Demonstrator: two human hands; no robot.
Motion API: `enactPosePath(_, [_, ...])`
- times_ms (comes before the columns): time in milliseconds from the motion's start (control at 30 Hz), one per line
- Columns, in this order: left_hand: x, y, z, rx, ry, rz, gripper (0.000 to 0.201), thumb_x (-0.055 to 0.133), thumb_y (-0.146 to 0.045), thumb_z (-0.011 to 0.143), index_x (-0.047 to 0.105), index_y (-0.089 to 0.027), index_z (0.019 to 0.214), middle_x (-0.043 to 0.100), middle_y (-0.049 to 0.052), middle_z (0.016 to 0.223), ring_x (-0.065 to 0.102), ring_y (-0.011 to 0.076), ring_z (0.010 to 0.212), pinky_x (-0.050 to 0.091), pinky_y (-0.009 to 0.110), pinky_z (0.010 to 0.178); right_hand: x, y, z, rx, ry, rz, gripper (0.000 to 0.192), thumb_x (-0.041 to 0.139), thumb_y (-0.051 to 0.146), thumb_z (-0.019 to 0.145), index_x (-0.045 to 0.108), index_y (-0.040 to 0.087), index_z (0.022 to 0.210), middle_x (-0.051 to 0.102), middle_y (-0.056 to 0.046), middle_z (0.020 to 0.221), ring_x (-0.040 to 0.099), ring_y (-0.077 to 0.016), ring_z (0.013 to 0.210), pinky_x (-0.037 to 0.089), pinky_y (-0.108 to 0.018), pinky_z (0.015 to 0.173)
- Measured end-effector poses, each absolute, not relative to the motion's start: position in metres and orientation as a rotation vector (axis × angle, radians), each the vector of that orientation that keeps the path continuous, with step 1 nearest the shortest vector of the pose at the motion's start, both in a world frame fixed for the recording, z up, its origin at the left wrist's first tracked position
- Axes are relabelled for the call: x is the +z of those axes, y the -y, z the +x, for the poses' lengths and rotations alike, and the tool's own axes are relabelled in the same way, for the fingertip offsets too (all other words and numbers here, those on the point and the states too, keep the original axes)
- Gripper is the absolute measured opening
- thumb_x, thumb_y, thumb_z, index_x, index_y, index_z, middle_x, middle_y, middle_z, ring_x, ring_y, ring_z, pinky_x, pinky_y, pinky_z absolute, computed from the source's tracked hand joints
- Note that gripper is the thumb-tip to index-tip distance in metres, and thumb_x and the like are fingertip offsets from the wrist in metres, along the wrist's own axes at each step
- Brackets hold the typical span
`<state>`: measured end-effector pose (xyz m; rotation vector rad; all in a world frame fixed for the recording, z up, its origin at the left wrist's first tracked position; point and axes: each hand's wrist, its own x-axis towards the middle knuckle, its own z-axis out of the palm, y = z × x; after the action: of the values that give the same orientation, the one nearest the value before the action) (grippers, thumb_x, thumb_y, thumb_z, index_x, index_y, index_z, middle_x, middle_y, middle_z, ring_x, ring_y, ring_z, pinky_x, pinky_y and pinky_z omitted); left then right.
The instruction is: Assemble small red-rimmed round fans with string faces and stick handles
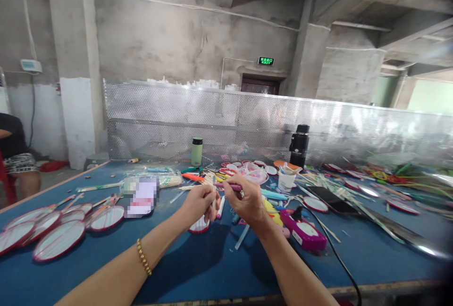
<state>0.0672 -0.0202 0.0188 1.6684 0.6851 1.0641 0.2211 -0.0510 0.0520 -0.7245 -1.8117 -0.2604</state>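
Note:
My right hand (246,197) is closed around a slim purple pen-like tool (229,186), which points left toward my other hand. My left hand (198,202) pinches a thin pale stick (213,181) that stands up beside the tool's tip. Whether the two touch, I cannot tell. Under my left hand shows part of a white disc with a red rim (198,227); it may lie on the table. Near my right hand are a clear stick (242,237), a white-and-pink marker (221,207) and a purple box with a white panel (307,233).
Several red-rimmed round fans (60,240) spread over the blue table (191,273) at left. A white cup (286,181), a green bottle (197,151) and a black flask (299,148) stand farther back. A black cord (339,254) crosses at right. A perforated metal screen (170,122) borders the back.

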Motion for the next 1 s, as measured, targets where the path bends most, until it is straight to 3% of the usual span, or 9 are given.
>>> enactPosePath(1000, [0.0190,0.0207,0.0678,1.056,-0.692,1.684,0.017,0.047,-0.030,0.080,0.050,-0.016,0.070,0.060,0.001,0.047,0.053,0.0112,0.032,0.037,0.017,0.030,0.0499,0.0474,0.2217,-0.248,1.810,-0.716,0.015,0.053,0.021,0.086,0.062,0.017,0.074,0.058,0.000,0.062,0.051,-0.0102,0.054,0.040,-0.022,0.053])
